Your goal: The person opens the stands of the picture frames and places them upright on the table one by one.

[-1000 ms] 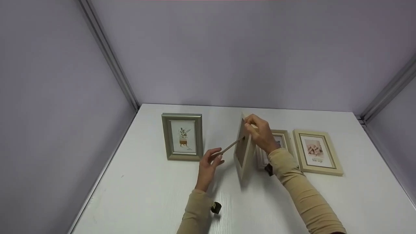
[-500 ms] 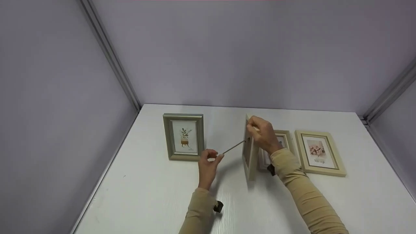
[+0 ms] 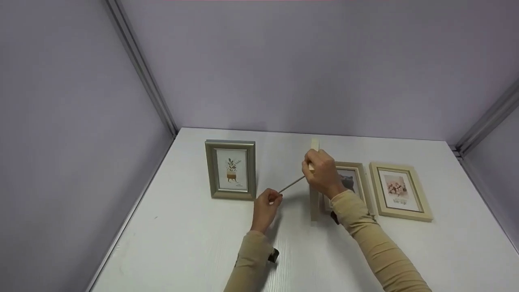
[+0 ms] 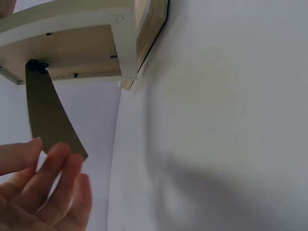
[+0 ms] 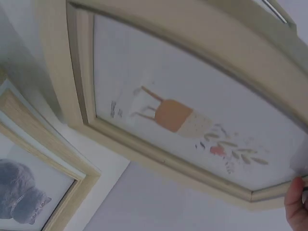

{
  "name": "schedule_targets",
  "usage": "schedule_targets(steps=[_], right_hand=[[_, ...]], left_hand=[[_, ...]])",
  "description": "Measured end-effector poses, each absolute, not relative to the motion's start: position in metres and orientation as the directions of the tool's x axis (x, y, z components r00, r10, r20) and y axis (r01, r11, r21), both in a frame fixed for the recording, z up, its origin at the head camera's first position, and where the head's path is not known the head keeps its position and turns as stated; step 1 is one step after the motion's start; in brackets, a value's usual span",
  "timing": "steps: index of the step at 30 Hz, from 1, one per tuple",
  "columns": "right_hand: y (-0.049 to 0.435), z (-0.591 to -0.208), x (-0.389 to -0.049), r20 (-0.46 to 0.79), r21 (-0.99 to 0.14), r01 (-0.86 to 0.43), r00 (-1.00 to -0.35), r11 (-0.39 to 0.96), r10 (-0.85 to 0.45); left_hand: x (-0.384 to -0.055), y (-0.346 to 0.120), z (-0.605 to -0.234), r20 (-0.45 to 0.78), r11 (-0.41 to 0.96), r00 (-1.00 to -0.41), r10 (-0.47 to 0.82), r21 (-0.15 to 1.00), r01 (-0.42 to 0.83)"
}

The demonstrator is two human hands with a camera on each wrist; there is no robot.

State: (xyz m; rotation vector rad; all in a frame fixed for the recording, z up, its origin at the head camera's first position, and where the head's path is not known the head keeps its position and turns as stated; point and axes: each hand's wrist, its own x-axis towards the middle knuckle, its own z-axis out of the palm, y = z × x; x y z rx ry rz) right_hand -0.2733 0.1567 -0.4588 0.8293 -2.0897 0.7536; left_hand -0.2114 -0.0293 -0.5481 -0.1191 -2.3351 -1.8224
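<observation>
A cream picture frame [image 3: 314, 205] stands upright, edge-on in the head view. My right hand [image 3: 323, 173] grips its top part. A brown support leg [image 4: 45, 108] swings out from the frame's back, hinged at a dark fitting. My left hand [image 3: 265, 209] pinches the free end of this leg between thumb and fingers. In the right wrist view, the frame's front [image 5: 53, 62] shows a potted-plant print, and some fingers of my right hand [image 5: 297, 207] appear at its edge. Its front is hidden from the head view.
A silver-green frame [image 3: 231, 194] with a plant print stands at left on the white table [image 3: 182, 235]. Right of the held frame is a cat picture frame [image 3: 360, 174], partly hidden by my right arm. A cream frame with a flower picture [image 3: 423, 198] lies farther right.
The held frame has moved slightly right and turned until its back no longer shows in the head view. My left fingers have closed more tightly at the leg's end.
</observation>
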Motion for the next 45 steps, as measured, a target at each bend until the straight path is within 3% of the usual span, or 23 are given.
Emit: schedule_targets(steps=[6, 12, 18, 25, 28, 33, 40, 45], right_hand=[[0.148, -0.470, -0.266, 0.815, -0.169, -0.684, -0.502, 0.710, -0.289], [0.131, -0.478, -0.260, 0.780, -0.117, -0.643, -0.531, 0.757, -0.331], [0.118, -0.479, -0.257, 0.753, -0.072, -0.622, -0.547, 0.780, -0.367], [0.111, -0.480, -0.259, 0.674, 0.016, -0.689, -0.528, 0.725, -0.516], [0.114, -0.472, -0.262, 0.612, -0.056, -0.735, -0.560, 0.676, -0.559], [0.128, -0.446, -0.264, 0.433, -0.289, -0.760, -0.646, 0.582, -0.628], [0.151, -0.421, -0.271, 0.109, -0.559, -0.602, -0.735, 0.570, -0.669], [0.152, -0.425, -0.273, 0.111, -0.560, -0.582, -0.758, 0.589, -0.643]], left_hand=[[-0.209, -0.029, -0.551, 0.056, 0.254, -0.989, 0.140, 0.963, 0.090], [-0.208, -0.028, -0.550, -0.085, 0.269, -0.979, 0.184, 0.962, -0.033], [-0.216, -0.023, -0.543, -0.121, 0.351, -0.970, 0.211, 0.935, -0.040], [-0.218, -0.036, -0.546, -0.137, 0.408, -0.949, 0.285, 0.913, -0.009], [-0.219, -0.040, -0.548, -0.128, 0.407, -0.942, 0.310, 0.914, 0.010], [-0.223, -0.042, -0.549, -0.100, 0.394, -0.949, 0.299, 0.919, 0.028], [-0.230, -0.043, -0.541, -0.067, 0.411, -0.945, 0.320, 0.909, 0.074], [-0.232, -0.045, -0.544, -0.095, 0.390, -0.946, 0.310, 0.920, 0.036]])
